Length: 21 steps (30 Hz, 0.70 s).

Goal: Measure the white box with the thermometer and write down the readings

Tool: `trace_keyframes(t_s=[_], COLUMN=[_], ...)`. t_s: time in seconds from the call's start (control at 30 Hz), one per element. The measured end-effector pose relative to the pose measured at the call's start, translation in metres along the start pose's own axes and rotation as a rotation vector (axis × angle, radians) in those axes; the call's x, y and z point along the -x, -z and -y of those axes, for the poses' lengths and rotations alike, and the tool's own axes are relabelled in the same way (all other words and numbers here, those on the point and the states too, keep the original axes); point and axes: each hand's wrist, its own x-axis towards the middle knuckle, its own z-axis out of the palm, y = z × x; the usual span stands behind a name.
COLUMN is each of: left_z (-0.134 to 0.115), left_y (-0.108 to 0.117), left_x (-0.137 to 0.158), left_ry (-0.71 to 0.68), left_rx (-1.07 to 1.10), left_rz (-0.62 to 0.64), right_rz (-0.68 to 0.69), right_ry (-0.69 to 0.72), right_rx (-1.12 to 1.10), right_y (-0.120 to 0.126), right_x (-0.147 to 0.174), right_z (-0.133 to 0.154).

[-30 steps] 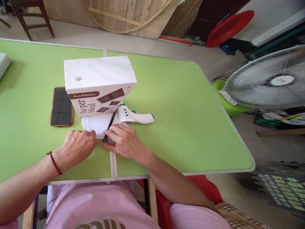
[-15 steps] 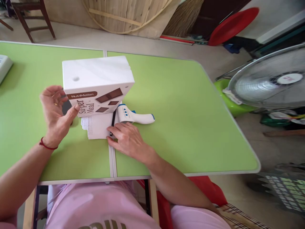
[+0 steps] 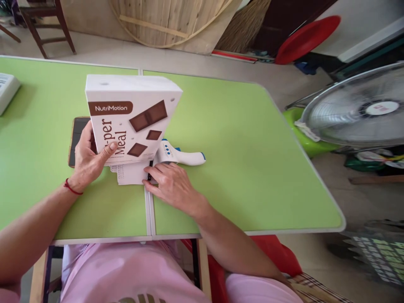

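A white NutriMotion box (image 3: 109,94) with brown bar pictures stands tilted, its printed front turned toward me. My left hand (image 3: 90,149) grips its lower left side, thumb across the front. Below the box lies a small stack of white paper (image 3: 131,174) with writing at its left edge. My right hand (image 3: 172,183) rests at the paper's right side, thumb and fingers closed around the lower end of a black pen (image 3: 149,172). The pen's upper part is hidden behind the box. Just beyond that hand is a white-and-blue infrared thermometer (image 3: 186,157).
A phone (image 3: 74,147) lies left of the box, partly covered by my left hand. A white device (image 3: 8,90) sits at the green table's (image 3: 246,168) left edge. To the right stands a fan (image 3: 362,105), with a red round object (image 3: 309,40) behind.
My left hand has closed on the box, which has tipped so its front faces me more. More of the phone shows now. My right hand has stayed almost still at the pen.
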Motion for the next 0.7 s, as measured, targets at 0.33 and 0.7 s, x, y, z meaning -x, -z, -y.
trace_keyframes(t_s=[0.33,0.7], left_z=[-0.005,-0.005], left_y=[-0.002,-0.002], left_x=[0.013,0.014], left_ry=[0.038,-0.003], left_rx=[-0.058,-0.089], left_rz=[0.035,0.088], right_rz=[-0.182,-0.145], right_ry=[-0.252,-0.394], right_rx=[0.05,0.051], right_y=[0.015,0.01], right_x=[0.006,0.006], right_z=[-0.053,-0.062])
